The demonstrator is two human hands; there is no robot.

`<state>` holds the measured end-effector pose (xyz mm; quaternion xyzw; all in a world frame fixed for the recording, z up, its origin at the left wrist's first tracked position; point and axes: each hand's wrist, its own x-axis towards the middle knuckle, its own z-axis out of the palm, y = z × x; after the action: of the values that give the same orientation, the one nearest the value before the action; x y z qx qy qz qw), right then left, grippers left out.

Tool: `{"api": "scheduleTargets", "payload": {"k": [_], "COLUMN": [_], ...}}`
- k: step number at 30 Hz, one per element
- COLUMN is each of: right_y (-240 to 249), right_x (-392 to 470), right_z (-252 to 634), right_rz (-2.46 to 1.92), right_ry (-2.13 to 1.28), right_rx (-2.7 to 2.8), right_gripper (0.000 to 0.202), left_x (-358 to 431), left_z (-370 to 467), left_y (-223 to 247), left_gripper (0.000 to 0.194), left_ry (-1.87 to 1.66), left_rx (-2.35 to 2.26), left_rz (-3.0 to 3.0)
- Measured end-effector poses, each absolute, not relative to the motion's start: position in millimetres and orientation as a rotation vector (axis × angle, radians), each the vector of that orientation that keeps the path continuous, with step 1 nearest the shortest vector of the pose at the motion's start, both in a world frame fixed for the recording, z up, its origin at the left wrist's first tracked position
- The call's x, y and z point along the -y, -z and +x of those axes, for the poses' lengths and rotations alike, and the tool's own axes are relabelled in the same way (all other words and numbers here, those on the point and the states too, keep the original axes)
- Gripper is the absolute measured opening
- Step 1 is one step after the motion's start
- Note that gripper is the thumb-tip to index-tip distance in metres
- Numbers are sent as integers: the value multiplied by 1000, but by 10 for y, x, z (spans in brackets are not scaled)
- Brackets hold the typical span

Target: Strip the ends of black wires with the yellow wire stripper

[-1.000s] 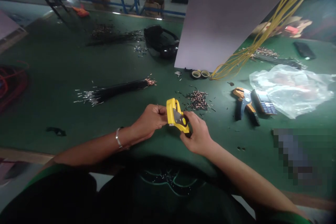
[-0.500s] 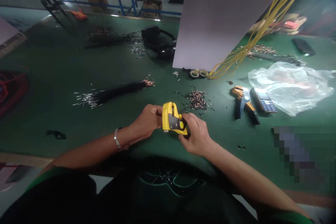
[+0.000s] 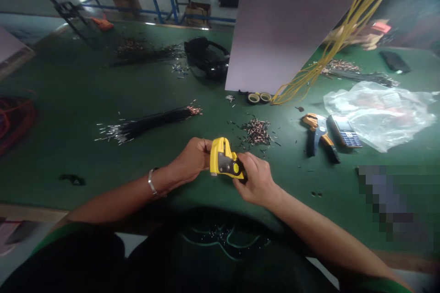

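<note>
My right hand (image 3: pixel 257 178) is wrapped round the handle of a yellow and black wire stripper (image 3: pixel 225 159), its head turned up and to the left. Close against the stripper's left side, my left hand (image 3: pixel 194 158) is closed with the fingers pinched. What those fingers hold, if anything, is hidden behind the tool. Just beyond the stripper lies a pile of short copper-coloured and black wire bits (image 3: pixel 257 132). A bundle of black wires (image 3: pixel 151 121) with bared ends rests on the green table (image 3: pixel 68 146) to the left.
An orange and black tool (image 3: pixel 319 135), a keypad phone (image 3: pixel 344 131) and a clear plastic bag (image 3: pixel 381 114) lie at right. Behind stands a grey panel (image 3: pixel 271 27) with yellow wires (image 3: pixel 319 64) and tape rolls (image 3: pixel 259 97). Another person's hand (image 3: pixel 369 39) is at the far right.
The wire stripper has turned slightly and shifted a little left and down, along with my hands. The other person's hand at the far right has moved a little. The view has shifted slightly.
</note>
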<state>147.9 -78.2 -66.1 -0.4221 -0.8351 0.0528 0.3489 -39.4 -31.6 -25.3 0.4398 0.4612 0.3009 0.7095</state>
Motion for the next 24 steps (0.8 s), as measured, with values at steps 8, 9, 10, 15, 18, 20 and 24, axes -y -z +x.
{"api": "scheduleTargets", "payload": {"k": [8, 9, 10, 15, 18, 20, 24], "right_y": [623, 611, 600, 568, 564, 564, 565], "right_x": [787, 790, 792, 800, 799, 798, 798], "right_z": [1488, 1489, 1490, 1492, 1489, 1487, 1486], "right_rz": [-1059, -1055, -1051, -1030, -1027, -1021, -1042], "right_ry": [-71, -51, -31, 12, 23, 34, 24], "right_rx": [2200, 2205, 2211, 2224, 2209, 2207, 2200], "right_gripper": [41, 40, 39, 37, 40, 42, 48], "left_x": [304, 298, 292, 273, 282, 289, 290], "left_z": [-399, -407, -416, -455, -448, -439, -446], "left_y": [171, 173, 179, 193, 145, 119, 143], "left_gripper": [29, 28, 27, 24, 24, 22, 18], "left_ry": [-667, -673, -674, -661, -654, -646, -661], "left_rx": [-1042, -1030, -1013, -953, -971, -1001, -1003], "left_rz": [1067, 1085, 1104, 1142, 1182, 1197, 1158]}}
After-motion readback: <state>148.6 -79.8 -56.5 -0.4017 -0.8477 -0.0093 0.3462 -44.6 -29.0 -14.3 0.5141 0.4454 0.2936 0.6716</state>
